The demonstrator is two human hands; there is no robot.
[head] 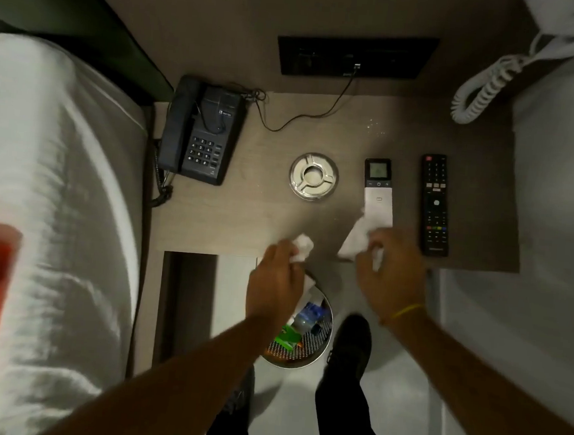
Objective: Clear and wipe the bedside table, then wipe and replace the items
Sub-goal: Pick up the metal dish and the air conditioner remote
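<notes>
On the brown bedside table [265, 215] lie a black telephone [201, 131] at the left, a round metal ashtray [313, 176] in the middle, a white remote with a small screen [378, 190] and a black TV remote [435, 203] at the right. My left hand [275, 286] is at the table's front edge, shut on a crumpled white tissue [302, 247]. My right hand [391, 272] is closed on another white tissue [354, 241] that touches the near end of the white remote.
A round bin [303, 335] with litter stands on the floor below the table's front edge, beside my black shoe [351, 339]. White beds flank the table left [50, 198] and right. A coiled white cord [484, 88] hangs at the upper right. A dark wall panel [356, 56] holds the phone's cable.
</notes>
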